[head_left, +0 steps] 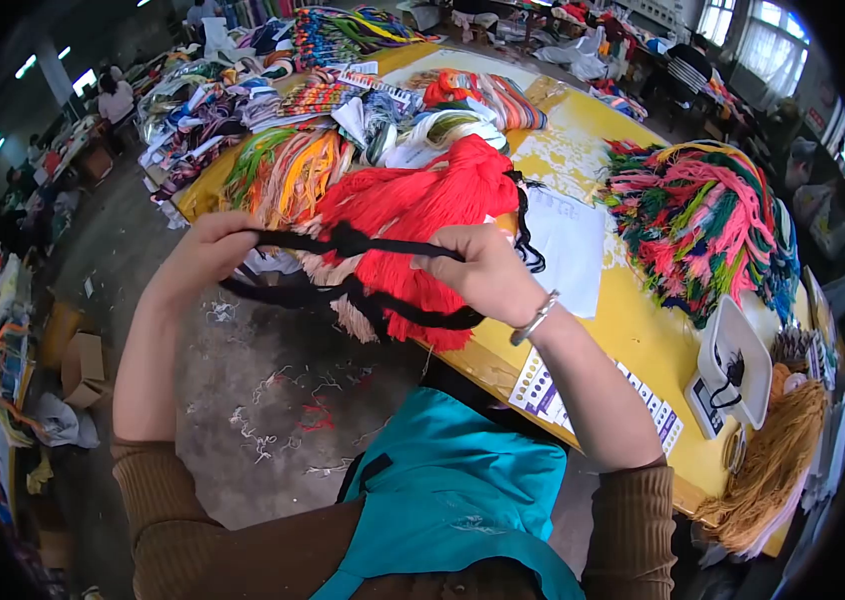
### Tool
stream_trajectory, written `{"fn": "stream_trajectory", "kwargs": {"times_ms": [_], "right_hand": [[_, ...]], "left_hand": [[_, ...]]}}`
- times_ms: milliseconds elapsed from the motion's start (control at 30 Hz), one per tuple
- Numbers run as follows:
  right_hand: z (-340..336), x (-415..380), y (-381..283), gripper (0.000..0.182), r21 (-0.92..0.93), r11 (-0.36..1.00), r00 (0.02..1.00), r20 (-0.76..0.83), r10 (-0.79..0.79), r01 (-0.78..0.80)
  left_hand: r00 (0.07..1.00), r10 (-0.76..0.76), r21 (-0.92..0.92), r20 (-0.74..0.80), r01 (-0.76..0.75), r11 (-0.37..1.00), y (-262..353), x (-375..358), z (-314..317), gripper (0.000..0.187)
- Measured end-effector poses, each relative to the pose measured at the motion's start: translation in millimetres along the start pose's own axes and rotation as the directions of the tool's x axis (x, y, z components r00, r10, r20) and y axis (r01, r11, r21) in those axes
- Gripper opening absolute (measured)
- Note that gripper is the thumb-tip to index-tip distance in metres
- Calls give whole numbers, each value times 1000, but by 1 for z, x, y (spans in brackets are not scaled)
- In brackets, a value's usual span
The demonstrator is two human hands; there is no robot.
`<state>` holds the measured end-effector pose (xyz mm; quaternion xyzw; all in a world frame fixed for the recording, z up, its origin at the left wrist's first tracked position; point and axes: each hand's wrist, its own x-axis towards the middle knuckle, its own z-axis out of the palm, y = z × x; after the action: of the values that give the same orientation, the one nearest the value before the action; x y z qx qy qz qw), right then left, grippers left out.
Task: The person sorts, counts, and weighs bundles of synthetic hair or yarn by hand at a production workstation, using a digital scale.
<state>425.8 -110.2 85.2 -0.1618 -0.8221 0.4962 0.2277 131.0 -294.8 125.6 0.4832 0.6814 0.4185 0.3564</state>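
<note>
A loop of black thread [348, 241] is stretched between my two hands, with a knot midway along its upper strand and a second lump on the lower strand. My left hand [201, 262] is closed around its left end. Closed on the right part is my right hand [491, 270], with a silver bracelet at the wrist. Directly behind the loop, a large bundle of red thread [418, 205] lies over the table's near edge. A pale pinkish bundle is partly hidden beneath it. More black strands hang beside a white paper sheet [565, 245].
The yellow table [648, 345] bears heaps of coloured skeins [328, 165] at left and a multicoloured bundle [708, 225] at right. Nearer are a white tray on a scale [743, 350], printed cards [543, 388], and brown thread [778, 455]. Thread scraps litter the floor. Other people sit further back.
</note>
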Motion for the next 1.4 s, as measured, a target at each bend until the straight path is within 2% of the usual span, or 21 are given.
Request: {"fn": "stream_trajectory", "kwargs": {"times_ms": [67, 133, 167, 233, 267, 333, 367, 400, 467, 533, 567, 600, 667, 700, 733, 800, 867, 900, 1000, 1100, 1400], "right_hand": [[-11, 0, -9, 15, -45, 999, 999, -29, -26, 25], [-23, 4, -32, 18, 239, 967, 985, -167, -43, 83], [-34, 7, -41, 19, 101, 994, 989, -148, -28, 43], [-34, 13, -60, 19, 81, 995, 990, -130, -52, 63], [-32, 21, -61, 19, 27, 995, 992, -90, -89, 92], [-24, 27, -81, 20, -128, 981, 989, -19, -150, 146], [-16, 37, -75, 20, -158, 941, 954, 14, -300, 298], [-11, 41, -78, 20, -158, 943, 955, 19, -295, 294], [-7, 45, -87, 21, -240, 943, 969, 148, -199, 231], [-9, 57, -68, 21, -265, 924, 955, -38, -296, 276], [-15, 59, -61, 20, -250, 933, 945, -134, -297, 258], [-24, 59, -54, 23, -226, 967, 985, -101, -140, 114], [-30, 43, -36, 35, -237, 952, 981, 56, -185, 193], [-29, 35, -28, 43, -383, 876, 956, 83, -282, 291], [-28, 28, -21, 40, -314, 929, 975, -36, -218, 196], [-19, 17, -11, 26, -235, 965, 940, -288, -183, 116], [0, -1, -13, 17, 82, 996, 931, -364, 4, 28], [13, -7, -11, 17, 137, 982, 942, -327, -77, 128], [42, -17, -7, 14, 234, 970, 967, -255, 2, 59], [48, -32, -13, 6, 684, 728, 928, -248, 277, -35], [47, -37, -4, 5, 738, 674, 912, -263, 316, -21]], "left_hand": [[999, -51, -93, -12, 49, 994, -26, -13, -19, 15], [984, -148, -138, -102, 133, 981, -60, -19, -31, 15], [989, -151, -59, 2, 151, 987, -78, -20, -36, 17], [983, -164, 113, 86, 154, 982, -98, -16, -23, 23], [979, 74, 191, 189, -111, 975, -101, -10, -12, 35], [979, 187, -156, 77, -174, 972, -80, 5, 30, 45], [967, 246, -425, 63, -197, 883, -63, 9, 51, 48], [954, 298, -660, 32, -204, 723, -45, 13, 71, 50], [955, 275, -666, 114, -132, 734, -20, 34, 106, 48], [835, 380, -471, 399, -169, 866, -6, 18, 113, 47], [785, 374, -542, 493, -60, 838, -11, 19, 119, 47], [771, 356, -556, 528, -3, 831, -13, 20, 122, 45], [796, 350, -674, 493, 96, 732, -4, 15, 131, 43], [759, 513, -812, 401, 36, 582, -1, 20, 138, 45], [909, 306, -853, 285, 94, 513, 4, 13, 143, 49], [929, 315, -885, 195, 28, 465, 11, 19, 144, 55], [947, 301, -891, 110, -40, 452, 12, 23, 148, 57], [946, 302, -891, 114, -37, 453, 12, 25, 150, 57], [925, 343, -896, 163, -7, 445, 15, 26, 165, 54], [921, 348, -882, 177, -9, 471, 18, 19, 170, 49], [949, 313, -864, 25, -137, 484, 6, 22, 182, 35]]}}
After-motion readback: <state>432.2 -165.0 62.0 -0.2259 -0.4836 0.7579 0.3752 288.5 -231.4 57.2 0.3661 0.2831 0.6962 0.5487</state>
